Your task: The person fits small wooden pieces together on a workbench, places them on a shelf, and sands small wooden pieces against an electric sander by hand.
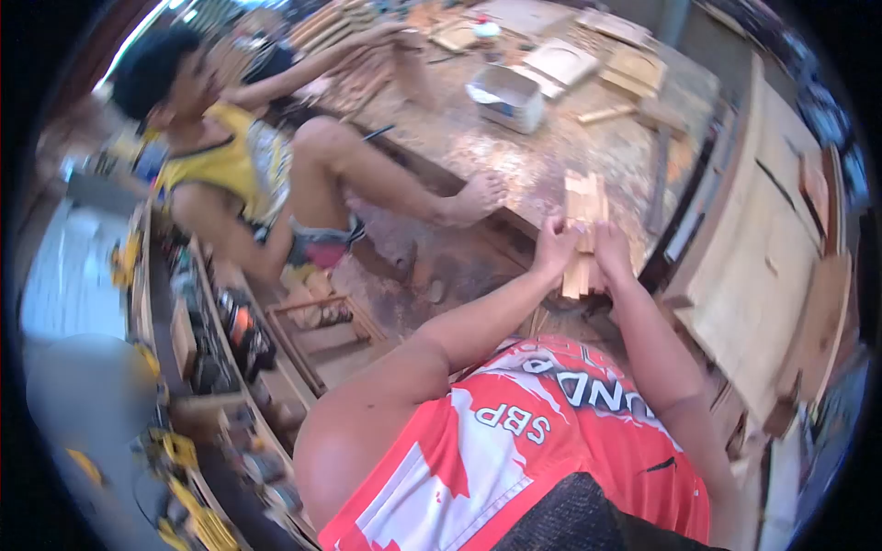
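Observation:
A bundle of pale wooden strips point(585, 195) is gripped between both hands at the near edge of the worktable. The strips lie side by side, with uneven ends sticking out beyond and below my fingers. My left hand point(555, 246) is closed on the bundle's left side. From the right side, my right hand point(613, 251) closes around the same strips, its thumb close to the left one. The undersides of the strips and some of my fingertips are hidden.
Sawdust covers the worktable point(542, 170), where a white plastic container point(505, 97) and flat wooden panels point(562, 62) sit. A person in a yellow top point(220, 156) sits at left, one foot on the table edge. A large wooden board point(763, 248) leans at right; tools fill shelves at left.

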{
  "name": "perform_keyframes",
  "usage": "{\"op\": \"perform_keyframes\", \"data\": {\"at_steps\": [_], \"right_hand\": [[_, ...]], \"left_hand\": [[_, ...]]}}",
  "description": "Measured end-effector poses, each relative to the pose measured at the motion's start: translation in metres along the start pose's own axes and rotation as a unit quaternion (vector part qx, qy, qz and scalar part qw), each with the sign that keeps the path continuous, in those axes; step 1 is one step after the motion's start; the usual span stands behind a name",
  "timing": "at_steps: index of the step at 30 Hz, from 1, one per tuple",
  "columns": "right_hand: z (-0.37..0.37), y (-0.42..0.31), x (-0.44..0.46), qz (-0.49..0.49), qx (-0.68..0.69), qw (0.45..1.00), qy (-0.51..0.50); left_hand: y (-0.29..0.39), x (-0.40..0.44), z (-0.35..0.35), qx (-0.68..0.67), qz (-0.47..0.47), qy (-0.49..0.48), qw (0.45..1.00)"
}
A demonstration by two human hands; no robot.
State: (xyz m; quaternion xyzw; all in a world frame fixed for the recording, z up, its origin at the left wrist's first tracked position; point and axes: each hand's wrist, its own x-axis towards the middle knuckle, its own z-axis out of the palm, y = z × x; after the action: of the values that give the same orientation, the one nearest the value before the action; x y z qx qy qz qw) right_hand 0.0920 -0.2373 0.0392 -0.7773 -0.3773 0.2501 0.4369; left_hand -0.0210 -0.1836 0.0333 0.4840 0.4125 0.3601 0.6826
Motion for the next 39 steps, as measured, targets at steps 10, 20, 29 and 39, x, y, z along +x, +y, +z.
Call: {"op": "perform_keyframes", "data": {"at_steps": [10, 20, 29, 39], "right_hand": [[0.027, -0.031, 0.005, 0.023, 0.302, 0.934, -0.188], [0.085, -0.082, -0.009, 0.034, 0.286, 0.914, -0.285], [0.084, -0.122, -0.026, 0.075, 0.177, 0.943, -0.271], [0.065, -0.158, -0.03, 0.002, 0.162, 0.872, -0.462]], "left_hand": [[-0.002, -0.006, -0.037, 0.015, 0.051, 0.13, 0.99], [0.03, -0.03, -0.114, -0.139, -0.002, 0.081, 0.987], [0.024, -0.031, -0.146, -0.179, -0.04, 0.059, 0.981], [0.077, -0.105, -0.112, -0.283, 0.011, 0.131, 0.95]]}}
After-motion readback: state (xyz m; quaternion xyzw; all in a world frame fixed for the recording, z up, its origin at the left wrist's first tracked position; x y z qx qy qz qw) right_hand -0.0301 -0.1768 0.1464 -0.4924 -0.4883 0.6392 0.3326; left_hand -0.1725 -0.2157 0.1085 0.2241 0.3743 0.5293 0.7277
